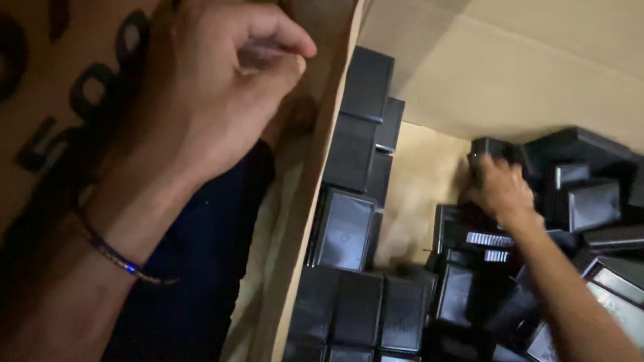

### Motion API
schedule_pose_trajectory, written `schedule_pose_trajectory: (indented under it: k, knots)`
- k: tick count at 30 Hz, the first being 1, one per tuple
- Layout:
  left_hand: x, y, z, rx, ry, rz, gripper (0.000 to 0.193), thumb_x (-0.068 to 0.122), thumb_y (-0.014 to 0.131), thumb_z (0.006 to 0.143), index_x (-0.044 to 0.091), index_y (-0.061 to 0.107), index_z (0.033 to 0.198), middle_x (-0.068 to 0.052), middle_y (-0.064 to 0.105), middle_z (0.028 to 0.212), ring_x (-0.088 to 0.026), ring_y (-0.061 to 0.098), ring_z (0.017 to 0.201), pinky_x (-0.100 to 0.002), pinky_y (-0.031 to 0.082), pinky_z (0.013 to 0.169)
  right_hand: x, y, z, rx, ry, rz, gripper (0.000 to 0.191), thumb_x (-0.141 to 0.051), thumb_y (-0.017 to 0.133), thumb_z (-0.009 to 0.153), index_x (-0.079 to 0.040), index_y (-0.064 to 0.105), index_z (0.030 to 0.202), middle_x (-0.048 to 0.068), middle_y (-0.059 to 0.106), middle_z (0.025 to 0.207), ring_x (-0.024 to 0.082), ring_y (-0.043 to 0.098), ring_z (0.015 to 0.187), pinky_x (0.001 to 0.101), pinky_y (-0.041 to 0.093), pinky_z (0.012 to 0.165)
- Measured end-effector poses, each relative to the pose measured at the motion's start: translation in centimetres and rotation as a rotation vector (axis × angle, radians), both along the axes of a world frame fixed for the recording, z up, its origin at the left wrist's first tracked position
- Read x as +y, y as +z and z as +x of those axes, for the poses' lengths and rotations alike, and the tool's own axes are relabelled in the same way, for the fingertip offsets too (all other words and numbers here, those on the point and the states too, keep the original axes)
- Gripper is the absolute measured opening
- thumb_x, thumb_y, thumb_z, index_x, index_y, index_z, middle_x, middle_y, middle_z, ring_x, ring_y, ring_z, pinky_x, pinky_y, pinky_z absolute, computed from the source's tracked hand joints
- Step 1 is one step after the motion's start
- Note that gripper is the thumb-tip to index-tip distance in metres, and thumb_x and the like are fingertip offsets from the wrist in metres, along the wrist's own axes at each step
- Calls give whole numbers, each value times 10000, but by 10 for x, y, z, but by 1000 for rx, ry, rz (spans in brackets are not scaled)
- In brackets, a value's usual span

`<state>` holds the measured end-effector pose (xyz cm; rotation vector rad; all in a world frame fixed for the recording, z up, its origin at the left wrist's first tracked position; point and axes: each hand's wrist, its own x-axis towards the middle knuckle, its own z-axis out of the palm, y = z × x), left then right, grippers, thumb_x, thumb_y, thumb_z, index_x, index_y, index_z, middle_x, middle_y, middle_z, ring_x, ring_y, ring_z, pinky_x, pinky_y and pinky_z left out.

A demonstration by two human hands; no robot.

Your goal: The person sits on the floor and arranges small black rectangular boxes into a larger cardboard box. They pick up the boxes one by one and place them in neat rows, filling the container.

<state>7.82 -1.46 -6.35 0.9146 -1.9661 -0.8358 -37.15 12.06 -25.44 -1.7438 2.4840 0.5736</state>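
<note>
Inside, one large cardboard box holds well over a dozen small black boxes, too many to count. Right hand curls around one black box at the far right. Left hand, loosely fisted, grips the cardboard flap.

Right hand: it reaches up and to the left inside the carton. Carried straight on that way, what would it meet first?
The right hand already closes around a small black box. Beyond that, the line seems to cross bare cardboard floor toward the carton's far wall, though depth is unclear.
</note>
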Motion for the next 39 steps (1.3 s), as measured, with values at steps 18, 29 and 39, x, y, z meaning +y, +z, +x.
schedule_pose_trajectory:
  k: [18,29,39]
  knots:
    - [-4,-6,2,23,29,-177,91,61,683,968,46,753,1025,-78,766,963,-153,740,908,-301,581,791,26,56,195,-722,-223,309,881,-313,670,951,-153,147,1643,96,782,1014,208,792,836,321,655,845]
    - [-15,-32,2,69,8,-89,107,76,674,1013,56,744,1091,-67,777,1043,-147,747,979,-298,592,862,44,28,46,-164,-88,366,840,-289,849,802,-349,434,1530,196,750,1083,378,733,1054,468,585,948]
    - [101,11,-68,-265,-363,195,110,79,631,928,65,734,895,-119,721,730,-214,708,628,-321,555,543,-58,36,127,-1376,182,-457,365,-64,703,878,-57,693,1243,110,745,1235,222,711,1207,357,577,1052]
